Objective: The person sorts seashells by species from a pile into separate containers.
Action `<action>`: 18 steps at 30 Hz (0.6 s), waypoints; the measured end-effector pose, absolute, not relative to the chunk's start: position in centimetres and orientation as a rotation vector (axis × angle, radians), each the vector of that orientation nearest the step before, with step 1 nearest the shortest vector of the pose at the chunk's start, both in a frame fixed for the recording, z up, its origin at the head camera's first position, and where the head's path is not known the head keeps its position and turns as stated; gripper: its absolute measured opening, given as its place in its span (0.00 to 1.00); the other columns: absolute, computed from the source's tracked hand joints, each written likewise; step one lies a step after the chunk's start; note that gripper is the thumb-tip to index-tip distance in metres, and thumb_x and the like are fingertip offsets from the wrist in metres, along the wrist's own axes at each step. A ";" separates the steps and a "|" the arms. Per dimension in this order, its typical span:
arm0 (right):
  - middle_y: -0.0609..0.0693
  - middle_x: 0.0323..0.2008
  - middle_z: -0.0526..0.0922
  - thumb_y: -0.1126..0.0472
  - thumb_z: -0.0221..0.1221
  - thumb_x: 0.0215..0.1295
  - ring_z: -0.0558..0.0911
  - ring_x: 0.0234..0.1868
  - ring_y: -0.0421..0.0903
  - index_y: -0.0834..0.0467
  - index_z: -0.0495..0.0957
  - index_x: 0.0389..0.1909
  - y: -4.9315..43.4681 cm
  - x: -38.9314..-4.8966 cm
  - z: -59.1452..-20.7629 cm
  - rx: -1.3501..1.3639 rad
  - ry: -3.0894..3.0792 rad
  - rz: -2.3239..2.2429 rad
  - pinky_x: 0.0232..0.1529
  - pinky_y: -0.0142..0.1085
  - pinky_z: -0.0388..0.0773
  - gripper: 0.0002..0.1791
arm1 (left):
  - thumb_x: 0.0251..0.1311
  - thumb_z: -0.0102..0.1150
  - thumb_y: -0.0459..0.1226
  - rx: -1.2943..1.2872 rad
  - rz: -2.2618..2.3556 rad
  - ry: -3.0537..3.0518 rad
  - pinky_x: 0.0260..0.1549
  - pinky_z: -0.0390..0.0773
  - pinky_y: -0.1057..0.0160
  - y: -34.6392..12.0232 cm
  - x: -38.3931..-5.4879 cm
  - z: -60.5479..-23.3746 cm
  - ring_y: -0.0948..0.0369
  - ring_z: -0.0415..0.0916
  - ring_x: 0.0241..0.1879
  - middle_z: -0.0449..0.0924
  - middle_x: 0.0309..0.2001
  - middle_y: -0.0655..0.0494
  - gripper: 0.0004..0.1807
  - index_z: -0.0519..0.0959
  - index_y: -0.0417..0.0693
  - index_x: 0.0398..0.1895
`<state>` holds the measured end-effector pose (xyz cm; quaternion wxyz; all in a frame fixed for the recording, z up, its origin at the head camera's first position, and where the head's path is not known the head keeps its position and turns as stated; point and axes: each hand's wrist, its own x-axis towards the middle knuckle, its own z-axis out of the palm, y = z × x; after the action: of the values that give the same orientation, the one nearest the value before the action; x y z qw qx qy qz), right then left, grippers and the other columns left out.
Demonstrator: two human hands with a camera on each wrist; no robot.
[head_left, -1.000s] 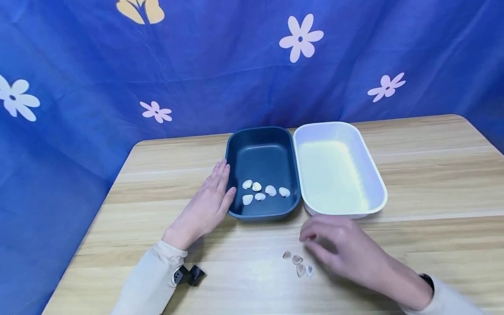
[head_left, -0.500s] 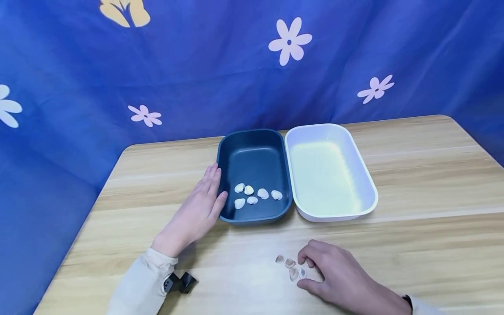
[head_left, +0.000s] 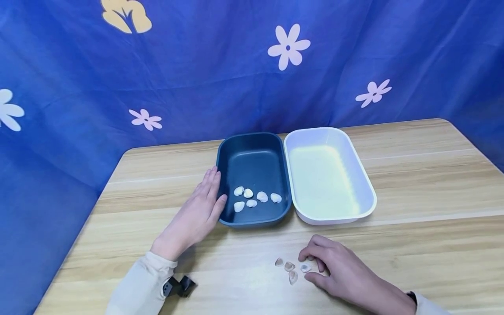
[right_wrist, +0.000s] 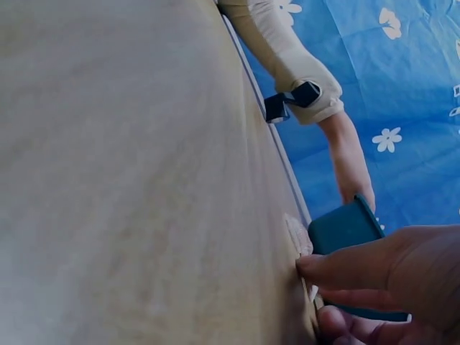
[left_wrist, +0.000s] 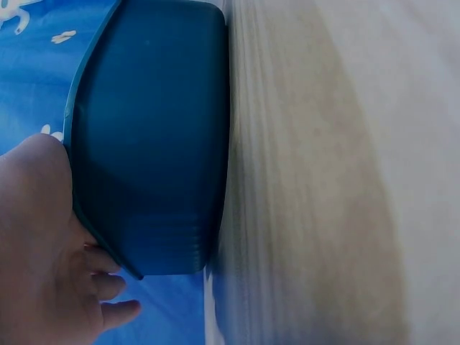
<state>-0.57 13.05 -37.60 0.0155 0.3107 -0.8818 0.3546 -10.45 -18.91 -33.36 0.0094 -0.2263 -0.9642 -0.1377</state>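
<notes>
My left hand [head_left: 197,212] lies against the left wall of the dark blue tray [head_left: 253,222], fingers straight along the rim. In the left wrist view, part of the hand [left_wrist: 43,244] shows beside the tray's outer wall [left_wrist: 151,136]. Several white ribbed seashells [head_left: 262,197] lie inside that tray near its front. On the table, my right hand [head_left: 342,271] curls its thumb and index finger around a small pale seashell [head_left: 305,267]. Left of it lie brownish seashells [head_left: 289,266]. In the right wrist view, the fingers partly hide the shells.
A white tray [head_left: 330,218] stands against the dark tray's right side, with no shells in it. Both sit on a wooden table [head_left: 425,188]. Behind hangs a blue cloth [head_left: 212,65] with flower prints. A black device [head_left: 179,286] is strapped to the left wrist.
My right hand has come down from beside the white tray's front to the small seashells. One pale shell has shifted away from the others, toward that hand. The left hand stays at the tray.
</notes>
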 end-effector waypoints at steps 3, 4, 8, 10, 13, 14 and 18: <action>0.33 0.29 0.69 0.64 0.73 0.46 0.66 0.24 0.26 0.47 0.80 0.31 13.1 -0.7 -37.8 0.969 -2.721 1.117 0.24 0.20 0.66 0.13 | 0.76 0.29 0.49 -0.710 -0.431 -3.010 0.70 0.48 0.45 -18.9 -10.5 -33.4 0.48 0.35 0.75 0.36 0.77 0.42 0.35 0.43 0.33 0.75; 0.33 0.29 0.69 0.64 0.73 0.46 0.66 0.24 0.26 0.47 0.80 0.30 13.1 -0.8 -37.8 0.975 -2.713 1.121 0.24 0.20 0.66 0.13 | 0.76 0.29 0.49 -0.709 -0.429 -3.012 0.70 0.48 0.45 -18.9 -10.5 -33.4 0.48 0.35 0.75 0.36 0.77 0.42 0.35 0.43 0.33 0.75; 0.32 0.30 0.69 0.63 0.72 0.47 0.66 0.25 0.26 0.45 0.79 0.29 13.1 -0.9 -38.1 1.021 -2.690 1.131 0.25 0.19 0.65 0.13 | 0.76 0.31 0.47 -0.712 -0.426 -3.021 0.70 0.48 0.45 -18.9 -10.5 -33.3 0.48 0.35 0.75 0.36 0.76 0.41 0.35 0.43 0.32 0.75; 0.33 0.31 0.70 0.63 0.72 0.47 0.66 0.25 0.26 0.45 0.79 0.29 13.1 -0.9 -38.1 1.060 -2.672 1.134 0.26 0.18 0.64 0.14 | 0.76 0.31 0.47 -0.713 -0.429 -3.025 0.70 0.48 0.45 -19.0 -10.6 -33.3 0.48 0.34 0.75 0.36 0.77 0.42 0.34 0.43 0.33 0.75; 0.33 0.33 0.70 0.63 0.72 0.47 0.66 0.26 0.26 0.45 0.78 0.29 13.1 -0.9 -38.2 1.106 -2.649 1.130 0.27 0.17 0.64 0.14 | 0.76 0.31 0.47 -0.721 -0.432 -3.022 0.71 0.48 0.45 -19.2 -10.6 -33.3 0.49 0.34 0.75 0.35 0.77 0.42 0.35 0.42 0.33 0.75; 0.33 0.33 0.70 0.63 0.72 0.47 0.66 0.27 0.26 0.45 0.78 0.30 13.1 -0.9 -38.2 1.115 -2.646 1.133 0.27 0.16 0.64 0.14 | 0.76 0.30 0.48 -0.726 -0.433 -3.020 0.71 0.48 0.45 -19.2 -10.6 -33.3 0.49 0.34 0.75 0.35 0.77 0.42 0.35 0.42 0.33 0.75; 0.33 0.33 0.70 0.63 0.71 0.49 0.67 0.29 0.27 0.45 0.76 0.31 13.2 -1.0 -38.1 1.135 -2.651 1.140 0.29 0.17 0.65 0.14 | 0.76 0.31 0.48 -0.734 -0.446 -3.013 0.71 0.48 0.46 -19.2 -10.6 -33.5 0.50 0.34 0.75 0.35 0.77 0.43 0.35 0.42 0.34 0.75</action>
<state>-1.04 13.23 -38.08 0.0206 0.3659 -0.8548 0.3675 -10.59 -19.17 -33.46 0.0045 -0.2343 -0.9617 -0.1424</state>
